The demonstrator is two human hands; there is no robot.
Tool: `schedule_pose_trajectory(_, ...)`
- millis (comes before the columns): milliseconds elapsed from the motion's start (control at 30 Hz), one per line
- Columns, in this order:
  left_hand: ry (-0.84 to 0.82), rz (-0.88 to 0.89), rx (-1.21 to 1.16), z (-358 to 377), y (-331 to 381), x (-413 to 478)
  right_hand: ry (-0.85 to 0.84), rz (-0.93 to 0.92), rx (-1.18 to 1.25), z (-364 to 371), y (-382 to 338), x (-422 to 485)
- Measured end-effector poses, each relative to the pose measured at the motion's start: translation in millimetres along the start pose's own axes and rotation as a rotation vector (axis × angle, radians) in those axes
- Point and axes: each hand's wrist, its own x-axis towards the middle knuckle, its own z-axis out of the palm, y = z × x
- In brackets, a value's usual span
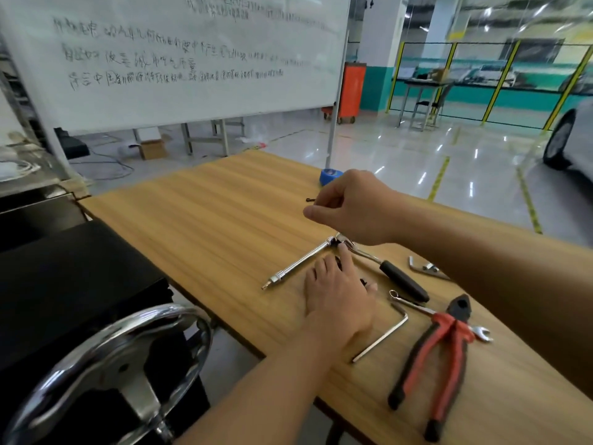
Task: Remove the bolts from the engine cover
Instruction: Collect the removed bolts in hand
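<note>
Silver hex key (pixel 382 336) beside left hand (pixel 337 293)

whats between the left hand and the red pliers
A bent metal hex key lies flat between the left hand and the pliers, touching neither. This shows in the head view.

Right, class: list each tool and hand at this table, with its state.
left hand: flat on the table, fingers straight.
right hand: raised, fingers curled; whether it holds anything is unclear.
ratchet: lying flat, extension bar at its head.
pliers: lying flat, jaws closed.
hex key: lying flat.
</note>
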Motion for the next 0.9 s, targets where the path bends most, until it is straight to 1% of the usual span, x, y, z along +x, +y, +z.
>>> schedule_pose_trajectory(67,-0.009,0.022,-0.011,1.0,-6.6,-0.8,-0.045,0.058,-0.122,10.7,14.3,2.5)
schedule_pose_trajectory(100,-0.014,0.035,-0.003,1.4,-10.5,-0.8,-0.088,0.082,-0.132,19.3,23.9,1.6)
schedule_pose_trajectory(200,-0.059,0.069,0.091,0.0,-19.2,3.4,-0.218,0.128,-0.041,49.3,47.1,-15.4)
schedule_pose_trajectory(300,-0.044,0.173,0.235,-2.0,-19.6,8.8,-0.252,-0.047,-0.022,73.3,56.4,-29.4)
schedule_pose_trajectory(367,0.008,0.200,0.244,0.4,-19.7,8.3,-0.245,-0.100,-0.002,79.4,56.9,-31.7)
schedule_pose_trajectory(433,0.082,0.212,0.182,0.9,-20.6,5.7,-0.258,-0.085,-0.006,78.4,55.4,-30.0)
schedule_pose_trajectory(467,0.116,0.214,0.105,-1.0,-21.1,4.3,-0.262,-0.063,-0.011,76.8,53.2,-27.9)
schedule_pose_trajectory(500,0.142,0.211,-0.018,-5.3,-22.0,2.8,-0.243,-0.028,0.002,72.5,49.6,-24.2)
schedule_pose_trajectory(567,0.162,0.134,-0.336,-22.2,-24.5,-7.2,-0.143,0.068,0.109,56.9,35.2,-14.5)
schedule_pose_trajectory(600,0.166,0.082,-0.469,-34.1,-28.0,-15.5,-0.077,0.104,0.193,47.6,25.7,-9.7)
schedule_pose_trajectory(633,0.181,0.049,-0.537,-50.3,-32.1,-23.9,-0.002,0.127,0.285,36.9,15.7,-4.7)
schedule_pose_trajectory(700,0.260,0.031,-0.559,-92.9,-47.8,-43.0,0.130,0.135,0.432,17.1,-9.5,2.0)
schedule_pose_trajectory(767,0.352,0.008,-0.606,-149.5,-71.5,-73.2,0.199,0.099,0.510,5.9,-42.7,6.3)
schedule_pose_trajectory(833,0.454,-0.010,-0.586,-214.5,-105.3,-122.1,0.176,0.017,0.578,7.8,-91.2,12.8)
schedule_pose_trajectory(900,0.554,-0.037,-0.499,-273.8,-142.1,-185.5,0.085,-0.088,0.632,19.2,-156.1,19.8)
